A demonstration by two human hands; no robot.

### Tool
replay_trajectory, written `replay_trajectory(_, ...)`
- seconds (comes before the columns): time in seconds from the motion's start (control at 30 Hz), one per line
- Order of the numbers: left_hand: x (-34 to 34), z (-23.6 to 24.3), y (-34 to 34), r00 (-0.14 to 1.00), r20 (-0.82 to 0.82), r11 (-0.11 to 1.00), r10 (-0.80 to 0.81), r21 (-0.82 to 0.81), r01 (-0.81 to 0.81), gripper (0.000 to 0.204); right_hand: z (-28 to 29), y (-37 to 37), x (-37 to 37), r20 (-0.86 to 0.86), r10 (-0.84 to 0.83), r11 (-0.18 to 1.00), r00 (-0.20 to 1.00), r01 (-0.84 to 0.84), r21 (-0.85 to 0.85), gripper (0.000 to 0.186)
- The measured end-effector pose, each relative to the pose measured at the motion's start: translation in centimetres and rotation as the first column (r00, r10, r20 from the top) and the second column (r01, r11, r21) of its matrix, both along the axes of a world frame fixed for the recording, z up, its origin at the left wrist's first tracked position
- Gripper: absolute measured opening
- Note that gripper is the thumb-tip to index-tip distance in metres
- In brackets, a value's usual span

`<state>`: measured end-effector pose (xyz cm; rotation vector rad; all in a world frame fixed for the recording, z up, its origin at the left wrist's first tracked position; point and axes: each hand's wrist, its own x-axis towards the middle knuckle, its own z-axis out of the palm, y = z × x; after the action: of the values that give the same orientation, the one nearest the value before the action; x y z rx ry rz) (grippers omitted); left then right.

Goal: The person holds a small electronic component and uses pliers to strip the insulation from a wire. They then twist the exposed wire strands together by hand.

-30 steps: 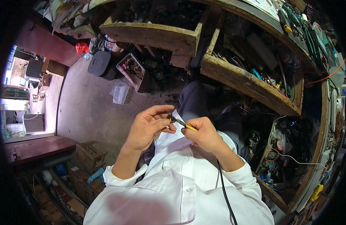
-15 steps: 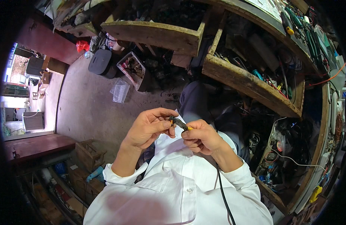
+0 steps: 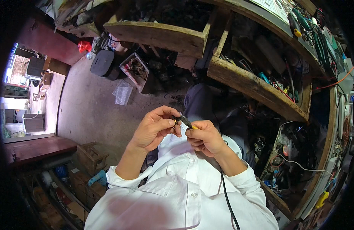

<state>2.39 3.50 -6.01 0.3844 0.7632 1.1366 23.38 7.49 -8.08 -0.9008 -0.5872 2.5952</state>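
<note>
I've got a stool at eight o'clock, a bin up at ten, and bubble wrap on the floor along that same line, closer in. Now the action! Just off centre toward eight, the left hand has a small dark piece with a touch of orange pinched between thumb and fingers, practically at the middle of my dial. Right beside it is the dark head of the tool; touching the piece or merely overlapping it, I can't tell from here. Off toward four, the right hand is closed round the tool's yellow handle, a firm hold. On to the right: a black cord runs down the shirt at five, and a drawer stands pulled out toward two. How far along? Mid-job, I judge: piece and tool both in hand, neither set down. What's done to the piece is too small to make out, and nothing says it's finished, so I'd reckon some work remains.
</note>
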Motion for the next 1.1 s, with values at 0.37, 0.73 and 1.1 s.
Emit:
replay_trajectory(0.37,-0.4,-0.6,-0.3,0.996,-0.091,1.0,0.003,0.03,0.0,0.026,1.0,-0.3,0.1,0.024,-0.013,0.998,1.0,0.011,0.062,0.025)
replay_trajectory(0.73,-1.1,0.9,0.3,0.988,0.016,0.988,-0.153,0.018,0.153,0.025,0.8,-0.1,0.4,-0.153,-0.032,0.993,0.988,0.015,-0.114,0.016)
replay_trajectory(1.1,0.3,-1.2,0.1,0.985,-0.155,0.997,0.075,0.032,-0.071,0.022,0.1,-0.2,-0.2,0.287,-0.195,0.723,0.938,-0.06,0.688,0.025)
